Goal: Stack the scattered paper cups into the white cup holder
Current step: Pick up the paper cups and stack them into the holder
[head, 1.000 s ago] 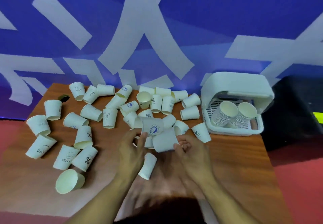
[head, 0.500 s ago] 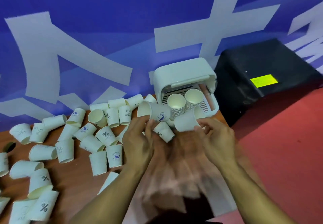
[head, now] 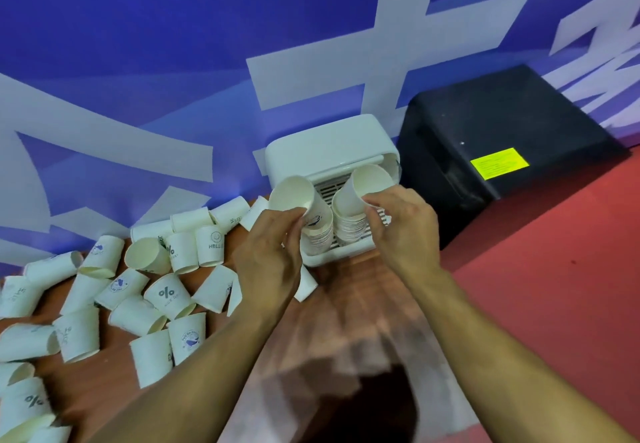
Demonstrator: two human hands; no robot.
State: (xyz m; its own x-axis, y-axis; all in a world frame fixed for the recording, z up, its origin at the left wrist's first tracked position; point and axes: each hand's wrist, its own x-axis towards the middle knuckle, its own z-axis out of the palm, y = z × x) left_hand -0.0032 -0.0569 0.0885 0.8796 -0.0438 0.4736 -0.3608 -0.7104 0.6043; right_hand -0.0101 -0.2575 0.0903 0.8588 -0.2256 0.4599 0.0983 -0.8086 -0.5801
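gripping a tilted paper cup [head: 297, 196] in the left hand [head: 272, 255] and a second cup [head: 364, 187] in the right hand [head: 404, 231], both just above the stacks [head: 353, 230] in the white cup holder [head: 329, 149] at the far right, risks a rim catching crooked and toppling a stack.

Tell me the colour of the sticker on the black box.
The sticker on the black box is bright yellow-green, best seen in the head view.

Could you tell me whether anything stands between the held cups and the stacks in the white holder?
Nothing visible does. The left hand holds the left cup right over the left stack, and the right hand holds the right cup over the right stack in the white holder.
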